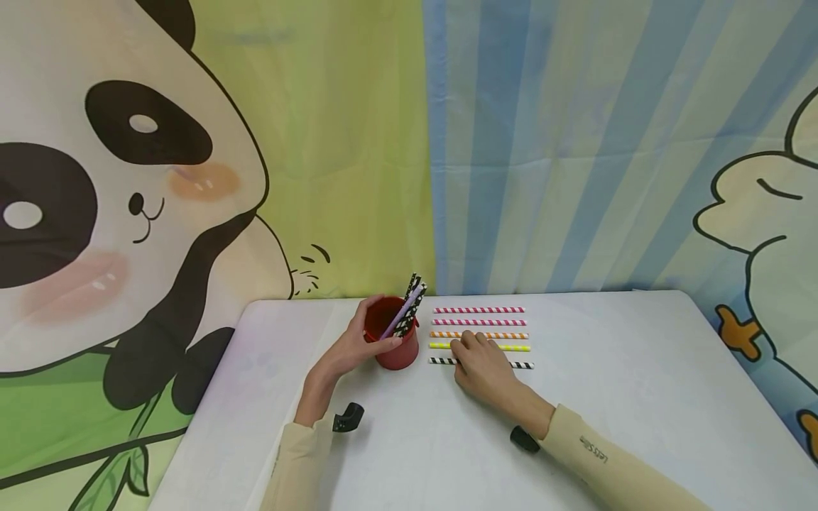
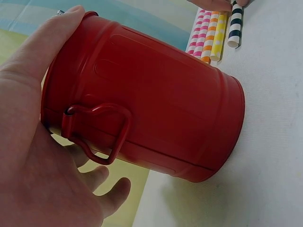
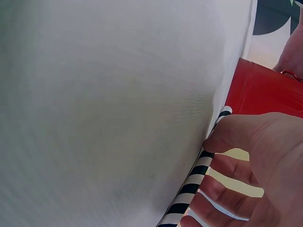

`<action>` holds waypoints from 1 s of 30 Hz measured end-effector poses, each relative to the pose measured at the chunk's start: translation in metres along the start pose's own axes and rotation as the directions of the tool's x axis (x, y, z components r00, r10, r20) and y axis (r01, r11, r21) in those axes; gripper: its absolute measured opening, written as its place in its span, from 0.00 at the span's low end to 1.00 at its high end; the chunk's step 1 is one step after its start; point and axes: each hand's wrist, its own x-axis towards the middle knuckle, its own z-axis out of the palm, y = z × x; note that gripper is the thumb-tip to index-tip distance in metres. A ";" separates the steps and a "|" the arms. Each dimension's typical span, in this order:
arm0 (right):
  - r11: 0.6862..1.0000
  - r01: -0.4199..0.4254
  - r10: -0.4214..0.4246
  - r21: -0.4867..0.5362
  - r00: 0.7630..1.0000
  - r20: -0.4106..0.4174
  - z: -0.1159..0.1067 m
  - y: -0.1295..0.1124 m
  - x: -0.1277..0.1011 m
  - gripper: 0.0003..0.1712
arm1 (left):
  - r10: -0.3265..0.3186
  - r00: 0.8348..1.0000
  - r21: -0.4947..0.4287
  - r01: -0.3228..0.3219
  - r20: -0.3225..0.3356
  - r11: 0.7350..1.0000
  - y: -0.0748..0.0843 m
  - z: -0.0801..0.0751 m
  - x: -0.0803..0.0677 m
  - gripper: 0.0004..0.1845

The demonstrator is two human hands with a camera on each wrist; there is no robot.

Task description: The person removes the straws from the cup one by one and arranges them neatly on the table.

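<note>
The left hand [image 1: 358, 342] curled its fingers round the red tin cup [image 1: 394, 339], which stood on the white tabletop [image 1: 639, 397] with several straws [image 1: 409, 305] leaning in it. Just right of the cup lay five striped straws in a row; the right hand [image 1: 482, 365] pinched the nearest one, the black-and-white straw [image 1: 525, 365], against the tabletop
</note>
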 end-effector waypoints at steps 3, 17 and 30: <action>1.000 -0.001 0.001 -0.003 1.000 -0.002 0.000 0.000 0.000 0.12 | 0.000 1.000 0.001 0.000 0.000 1.000 -0.001 0.000 0.000 0.51; 1.000 0.001 -0.001 -0.010 1.000 -0.011 -0.005 0.002 0.001 0.12 | -0.015 1.000 0.002 0.015 -0.001 1.000 0.001 0.000 -0.002 0.50; 0.998 -0.028 0.028 0.053 1.000 0.010 -0.014 -0.001 0.007 0.12 | -0.011 1.000 -0.001 0.011 0.000 1.000 -0.001 0.000 0.000 0.51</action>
